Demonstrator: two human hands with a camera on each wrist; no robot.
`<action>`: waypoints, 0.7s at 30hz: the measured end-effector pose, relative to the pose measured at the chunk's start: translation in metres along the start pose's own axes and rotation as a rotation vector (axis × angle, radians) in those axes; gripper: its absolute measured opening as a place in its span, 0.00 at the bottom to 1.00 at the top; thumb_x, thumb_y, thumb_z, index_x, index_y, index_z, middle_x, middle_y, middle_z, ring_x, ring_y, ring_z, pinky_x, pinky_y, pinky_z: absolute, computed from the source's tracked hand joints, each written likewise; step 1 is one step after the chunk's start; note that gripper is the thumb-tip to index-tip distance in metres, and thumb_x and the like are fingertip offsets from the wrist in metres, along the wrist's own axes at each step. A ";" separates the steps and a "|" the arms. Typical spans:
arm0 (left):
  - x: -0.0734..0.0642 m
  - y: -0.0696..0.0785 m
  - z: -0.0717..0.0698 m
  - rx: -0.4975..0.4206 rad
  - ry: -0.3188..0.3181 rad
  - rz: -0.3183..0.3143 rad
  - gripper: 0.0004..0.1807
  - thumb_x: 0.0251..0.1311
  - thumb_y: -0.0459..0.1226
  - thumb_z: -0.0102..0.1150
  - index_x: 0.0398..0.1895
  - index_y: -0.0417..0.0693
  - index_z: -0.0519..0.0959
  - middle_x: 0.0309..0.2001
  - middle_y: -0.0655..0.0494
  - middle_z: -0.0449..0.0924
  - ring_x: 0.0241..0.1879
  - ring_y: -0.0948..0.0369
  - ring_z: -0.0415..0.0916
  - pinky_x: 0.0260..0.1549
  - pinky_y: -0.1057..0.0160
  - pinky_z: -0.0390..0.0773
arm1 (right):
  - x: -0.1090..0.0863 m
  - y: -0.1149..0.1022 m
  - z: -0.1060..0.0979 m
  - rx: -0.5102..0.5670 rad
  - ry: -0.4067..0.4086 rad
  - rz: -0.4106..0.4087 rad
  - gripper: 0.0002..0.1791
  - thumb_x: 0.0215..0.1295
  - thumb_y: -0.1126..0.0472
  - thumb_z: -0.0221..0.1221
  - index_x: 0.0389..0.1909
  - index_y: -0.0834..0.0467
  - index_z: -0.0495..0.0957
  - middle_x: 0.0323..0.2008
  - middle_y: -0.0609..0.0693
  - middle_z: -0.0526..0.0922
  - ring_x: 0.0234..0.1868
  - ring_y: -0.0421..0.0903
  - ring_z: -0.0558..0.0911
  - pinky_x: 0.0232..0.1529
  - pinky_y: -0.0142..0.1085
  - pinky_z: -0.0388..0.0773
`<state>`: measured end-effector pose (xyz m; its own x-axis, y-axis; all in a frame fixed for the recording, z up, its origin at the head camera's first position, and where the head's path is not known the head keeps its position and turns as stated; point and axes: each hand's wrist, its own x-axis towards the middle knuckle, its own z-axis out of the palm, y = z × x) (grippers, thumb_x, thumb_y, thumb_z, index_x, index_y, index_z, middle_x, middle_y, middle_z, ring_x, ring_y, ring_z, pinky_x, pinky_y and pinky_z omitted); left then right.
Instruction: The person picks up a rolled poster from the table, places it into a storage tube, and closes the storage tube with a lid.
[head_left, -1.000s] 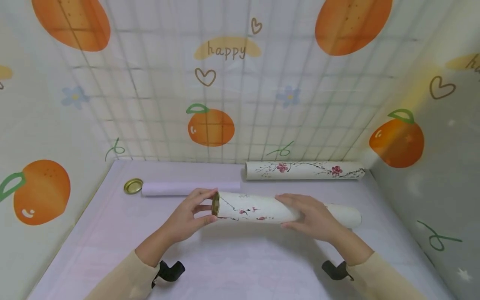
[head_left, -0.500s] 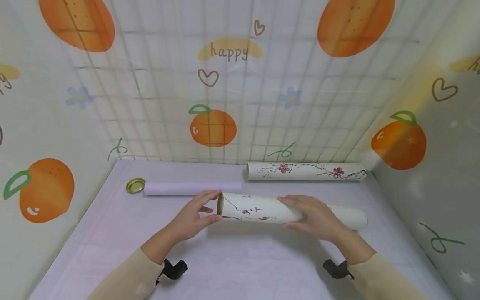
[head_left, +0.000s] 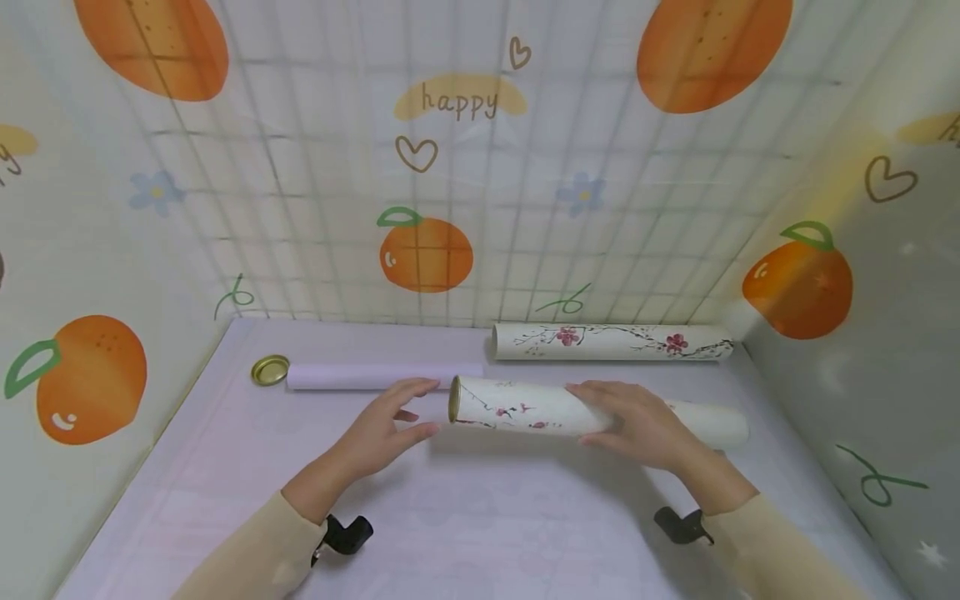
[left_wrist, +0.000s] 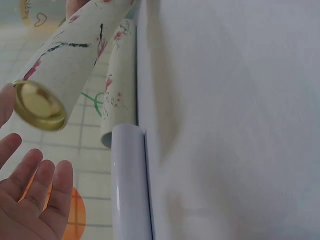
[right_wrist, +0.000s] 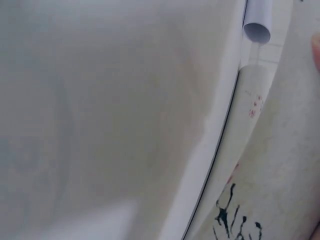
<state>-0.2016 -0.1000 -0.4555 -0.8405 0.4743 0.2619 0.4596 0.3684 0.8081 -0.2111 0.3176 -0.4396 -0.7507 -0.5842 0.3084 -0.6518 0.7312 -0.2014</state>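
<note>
Tube (head_left: pixel 517 407) in the right hand (head_left: pixel 645 425), held over the middle of the table (head_left: pixel 480 521), lying roughly crosswise, white with dark branches and pink blossoms. Right fingers and thumb curl round it a bit right of its middle, thumb on the near side. Left end is up off the table, shadow below; can't tell if the right end touches. Gold cap (left_wrist: pixel 40 106) sits in the left end, recessed face showing in the left wrist view. Left hand (head_left: pixel 381 432) is just beside that end, fingers spread and relaxed, thumb well apart from index, holding nothing; head view shows a small gap between fingertips and cap. Behind the left hand, pale lilac roll (head_left: pixel 360 377) lies crosswise on the table, gold lid (head_left: pixel 270 370) flat just beside its left end. Second tube (head_left: pixel 611 342), same blossom print, lies at the back right along the backdrop (head_left: pixel 480 183), its left end near the roll's right end. Backdrop has oranges, hearts, the word "happy", grid lines showing through. Both arms in beige sleeves (head_left: pixel 247 550), a black wrist mount (head_left: pixel 348 535) on the left, a similar one on the right. Right wrist view: mostly blurred table, held tube along the right edge.
</note>
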 end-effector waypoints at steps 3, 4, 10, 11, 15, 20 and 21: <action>0.000 -0.004 -0.005 0.012 0.021 -0.003 0.30 0.66 0.45 0.64 0.70 0.53 0.71 0.69 0.58 0.69 0.68 0.57 0.66 0.54 0.61 0.80 | -0.001 0.006 -0.002 0.000 -0.019 0.028 0.45 0.48 0.48 0.77 0.71 0.44 0.71 0.61 0.51 0.79 0.60 0.56 0.78 0.59 0.57 0.74; 0.000 -0.005 -0.007 0.013 0.032 -0.004 0.28 0.67 0.44 0.64 0.69 0.52 0.72 0.68 0.57 0.69 0.68 0.57 0.66 0.54 0.61 0.80 | -0.002 0.008 -0.003 -0.003 -0.022 0.032 0.45 0.49 0.48 0.77 0.70 0.44 0.71 0.61 0.52 0.80 0.60 0.57 0.78 0.59 0.57 0.74; 0.000 -0.017 -0.021 0.064 0.107 -0.012 0.25 0.67 0.44 0.64 0.65 0.46 0.76 0.66 0.54 0.72 0.66 0.55 0.69 0.53 0.57 0.82 | -0.005 0.022 -0.004 -0.014 -0.035 0.056 0.43 0.48 0.49 0.78 0.68 0.45 0.73 0.60 0.50 0.80 0.58 0.56 0.79 0.57 0.57 0.76; -0.001 -0.019 -0.023 0.081 0.115 -0.015 0.25 0.67 0.44 0.64 0.65 0.46 0.76 0.66 0.53 0.72 0.66 0.55 0.69 0.53 0.57 0.82 | -0.006 0.025 -0.003 -0.018 -0.040 0.059 0.43 0.47 0.50 0.78 0.68 0.45 0.74 0.60 0.50 0.81 0.58 0.56 0.80 0.57 0.56 0.76; -0.002 -0.029 -0.031 0.116 0.136 -0.042 0.25 0.68 0.44 0.63 0.65 0.46 0.76 0.66 0.52 0.72 0.65 0.52 0.70 0.54 0.53 0.81 | -0.008 0.033 -0.002 -0.010 -0.046 0.053 0.43 0.46 0.52 0.79 0.67 0.47 0.74 0.59 0.50 0.81 0.56 0.55 0.81 0.55 0.55 0.78; -0.001 -0.038 -0.040 0.172 0.157 -0.078 0.24 0.68 0.43 0.63 0.64 0.46 0.76 0.65 0.50 0.72 0.64 0.50 0.71 0.56 0.51 0.79 | -0.010 0.041 -0.003 0.009 -0.056 0.061 0.43 0.46 0.55 0.80 0.66 0.49 0.75 0.58 0.52 0.82 0.56 0.56 0.81 0.55 0.56 0.78; -0.001 -0.039 -0.041 0.189 0.160 -0.078 0.24 0.68 0.43 0.63 0.64 0.45 0.76 0.65 0.49 0.73 0.63 0.50 0.71 0.57 0.51 0.79 | -0.011 0.042 -0.003 0.008 -0.061 0.066 0.43 0.46 0.55 0.80 0.66 0.50 0.75 0.58 0.52 0.82 0.56 0.56 0.81 0.56 0.55 0.78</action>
<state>-0.2310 -0.1479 -0.4654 -0.9035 0.3110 0.2948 0.4240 0.5492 0.7202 -0.2298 0.3557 -0.4491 -0.7973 -0.5553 0.2365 -0.6011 0.7662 -0.2272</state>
